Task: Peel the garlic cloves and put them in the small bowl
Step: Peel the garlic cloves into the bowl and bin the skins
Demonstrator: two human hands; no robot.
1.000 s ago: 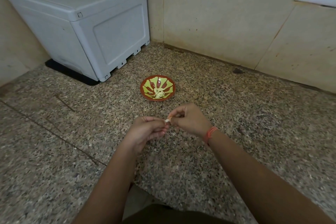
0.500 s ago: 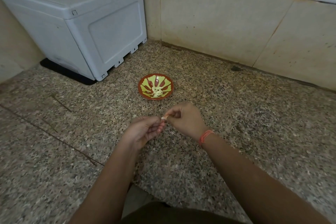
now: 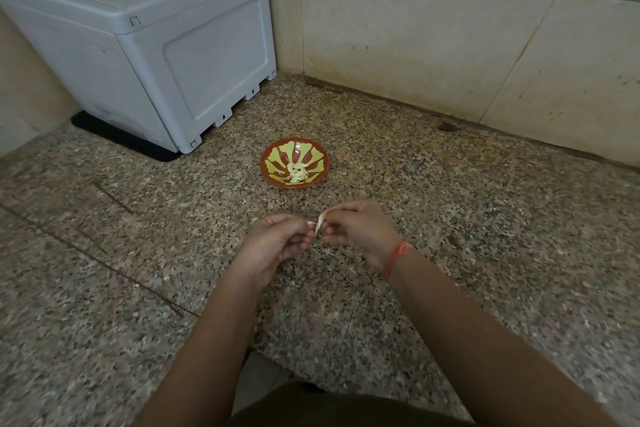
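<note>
barely shifted since half a second back: both hands at mid-frame as before, thin papery skin (image 3: 321,218) now tugged up a bit higher off the clove (image 3: 313,225). left hand (image 3: 273,246) with fingers curled inward, pinching the small pale clove at the tips. right hand (image 3: 356,229) knuckles up, thumb and forefinger pinching the curled flap of skin, close against the left fingertips. orange thread band (image 3: 394,255) on the right wrist. bare forearms reaching in from the lower edge. just above the hands, near but apart, round shallow bowl (image 3: 323,166): glossy, red-brown rim, yellow-green petal pattern, small heap of pale peeled cloves (image 3: 298,173) at its middle. speckled granite counter (image 3: 450,218), polished and grainy. upper left, boxy grey plastic bin (image 3: 166,55) with a moulded panel. beige tiled wall (image 3: 415,28) behind.
</note>
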